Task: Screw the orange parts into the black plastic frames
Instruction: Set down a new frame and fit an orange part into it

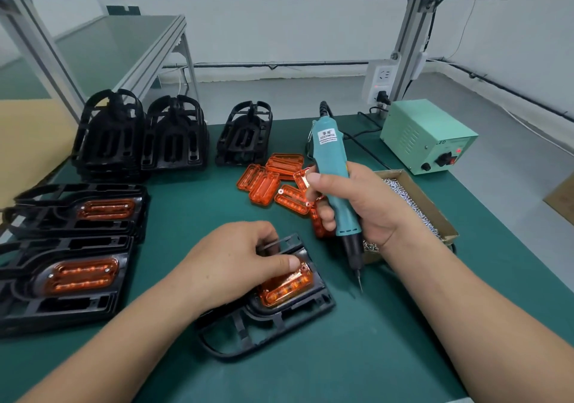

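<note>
Left hand [236, 263] pins the orange part [289, 287] into the black frame [279, 318] on the tabletop [372, 340], fingers [279, 261] curled over its top corner. Right hand [357, 203] is wrapped tight around the screwdriver [332, 166], with the bit hanging just beside the frame. If the bit comes in tilted, it could skid off the hole onto that thumb.

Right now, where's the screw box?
Head view, right side of the green mat: the cardboard screw box sits partly hidden behind the right hand holding the screwdriver, in front of the pale green power supply.
</note>
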{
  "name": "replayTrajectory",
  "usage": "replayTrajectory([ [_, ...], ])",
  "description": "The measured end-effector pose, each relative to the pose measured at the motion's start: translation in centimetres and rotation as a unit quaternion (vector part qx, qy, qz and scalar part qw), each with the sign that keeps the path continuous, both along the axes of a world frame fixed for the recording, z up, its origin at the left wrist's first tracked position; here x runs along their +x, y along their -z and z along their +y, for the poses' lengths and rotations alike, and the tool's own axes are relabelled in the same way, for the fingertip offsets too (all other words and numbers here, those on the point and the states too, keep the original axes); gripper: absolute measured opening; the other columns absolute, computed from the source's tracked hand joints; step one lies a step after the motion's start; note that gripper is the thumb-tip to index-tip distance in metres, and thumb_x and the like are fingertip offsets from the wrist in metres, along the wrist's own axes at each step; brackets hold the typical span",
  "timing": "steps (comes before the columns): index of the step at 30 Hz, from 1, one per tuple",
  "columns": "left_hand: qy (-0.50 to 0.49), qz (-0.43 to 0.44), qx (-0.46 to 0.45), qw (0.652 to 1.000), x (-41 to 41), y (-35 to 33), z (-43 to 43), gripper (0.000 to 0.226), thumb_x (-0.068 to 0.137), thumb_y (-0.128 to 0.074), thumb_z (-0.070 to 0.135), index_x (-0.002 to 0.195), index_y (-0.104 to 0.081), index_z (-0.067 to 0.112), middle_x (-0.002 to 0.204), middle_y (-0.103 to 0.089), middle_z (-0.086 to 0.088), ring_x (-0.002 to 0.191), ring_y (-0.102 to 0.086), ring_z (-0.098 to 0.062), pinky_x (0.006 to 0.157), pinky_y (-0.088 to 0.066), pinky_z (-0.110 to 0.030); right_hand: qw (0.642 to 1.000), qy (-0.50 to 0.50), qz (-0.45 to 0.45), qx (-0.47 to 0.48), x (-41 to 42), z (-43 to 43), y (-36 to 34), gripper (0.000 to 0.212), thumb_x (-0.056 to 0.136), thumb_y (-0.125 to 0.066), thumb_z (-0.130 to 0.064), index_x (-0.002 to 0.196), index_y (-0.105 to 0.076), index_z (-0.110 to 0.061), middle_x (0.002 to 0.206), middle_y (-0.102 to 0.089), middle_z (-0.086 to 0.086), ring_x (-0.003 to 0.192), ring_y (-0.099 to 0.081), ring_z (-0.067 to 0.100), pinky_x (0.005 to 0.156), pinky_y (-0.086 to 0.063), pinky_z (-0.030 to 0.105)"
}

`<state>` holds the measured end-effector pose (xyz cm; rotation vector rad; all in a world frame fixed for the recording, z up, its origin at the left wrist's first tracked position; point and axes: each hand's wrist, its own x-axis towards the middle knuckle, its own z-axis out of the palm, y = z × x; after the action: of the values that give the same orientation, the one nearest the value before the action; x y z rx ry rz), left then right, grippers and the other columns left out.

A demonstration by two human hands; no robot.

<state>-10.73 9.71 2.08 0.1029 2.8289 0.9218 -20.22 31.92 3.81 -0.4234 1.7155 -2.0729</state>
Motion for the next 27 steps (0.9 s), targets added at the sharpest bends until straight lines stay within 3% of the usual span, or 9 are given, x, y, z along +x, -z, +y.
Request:
replayTrajectory([
  [3,0.005,-0.013,-0.046,0.999,-0.4,-0.1,0.4,0.061,0.062,-0.060,0.089,0.087,-0.065,0.034,0.076,-0.071,0.013,0.072,-0.067,-0.008,0.074,-0.059,-0.046,1.000,0.007,-0.002,-0.005,-0.1,0.1,0.0,0.024,0.090,-0.078,-0.022,0.105,-0.064,-0.009,0.086,-0.066,0.012,0.052,-0.056,0.016,0.047,-0.051,0.029],
  [7,0.014,0.013,-0.113,0.993,-0.6,-0.1,0.3,0.059,0.062,-0.057,0.094,0.091,-0.062,0.043,0.077,-0.069,0.023,0.068,-0.064,-0.001,0.063,-0.052,-0.033,0.999,0.030,-0.015,-0.021,-0.3,0.3,0.0,0.025,0.096,-0.078,-0.020,0.108,-0.061,-0.007,0.085,-0.067,0.009,0.053,-0.056,0.015,0.047,-0.051,0.028],
  [10,0.027,0.035,-0.130,0.991,-0.8,-0.2,0.1,0.058,0.063,-0.055,0.096,0.090,-0.062,0.045,0.081,-0.068,0.020,0.073,-0.062,0.000,0.066,-0.052,-0.032,0.998,0.044,-0.024,-0.041,-0.6,0.6,-0.1,0.025,0.097,-0.076,-0.020,0.109,-0.060,-0.006,0.085,-0.068,0.009,0.053,-0.056,0.014,0.047,-0.051,0.028],
  [14,0.034,0.055,-0.135,0.989,-0.7,-0.3,0.1,0.064,0.061,-0.051,0.098,0.088,-0.063,0.042,0.085,-0.062,0.015,0.080,-0.059,-0.002,0.064,-0.047,-0.032,0.992,0.067,-0.050,-0.095,-1.2,1.2,-0.4,0.039,0.090,-0.076,-0.023,0.117,-0.053,-0.007,0.081,-0.067,0.011,0.053,-0.057,0.014,0.046,-0.051,0.026],
  [21,0.106,0.085,-0.119,0.984,-0.7,0.0,0.9,0.060,0.077,-0.061,0.087,0.125,-0.067,0.051,0.094,-0.054,0.017,0.099,-0.052,-0.002,0.079,-0.052,-0.034,0.964,0.185,-0.085,-0.170,-2.6,2.9,-0.4,0.023,0.095,-0.076,-0.021,0.105,-0.058,-0.010,0.080,-0.066,0.008,0.058,-0.060,0.014,0.051,-0.055,0.027],
  [27,0.146,0.098,-0.156,0.972,-0.7,-0.2,1.6,0.080,0.075,-0.034,0.100,0.131,-0.062,0.050,0.097,-0.055,0.018,0.105,-0.052,-0.003,0.083,-0.052,-0.036,0.918,0.300,-0.093,-0.241,-3.3,4.2,-0.2,0.018,0.094,-0.079,-0.026,0.095,-0.069,-0.011,0.081,-0.068,0.005,0.066,-0.065,0.016,0.061,-0.059,0.030],
])
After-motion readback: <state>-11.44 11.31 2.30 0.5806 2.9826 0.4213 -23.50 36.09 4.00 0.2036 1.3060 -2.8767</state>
